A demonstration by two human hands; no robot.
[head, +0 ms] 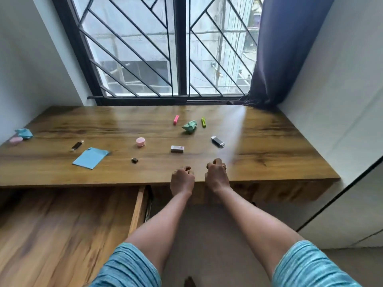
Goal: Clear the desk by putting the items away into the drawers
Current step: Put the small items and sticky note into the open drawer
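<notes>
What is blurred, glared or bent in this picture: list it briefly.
Head view: the wood-grain surface at lower left is smeared by motion blur; a pale glare streak crosses the brown wooden desk top on the right; the wide lens splays the black barred window frame and white walls outward; small desk items look fairly sharp.

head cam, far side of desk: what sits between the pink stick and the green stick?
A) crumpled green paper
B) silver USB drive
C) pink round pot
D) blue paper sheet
A: the crumpled green paper lies between the pink stick and the green stick, touching neither.
</notes>
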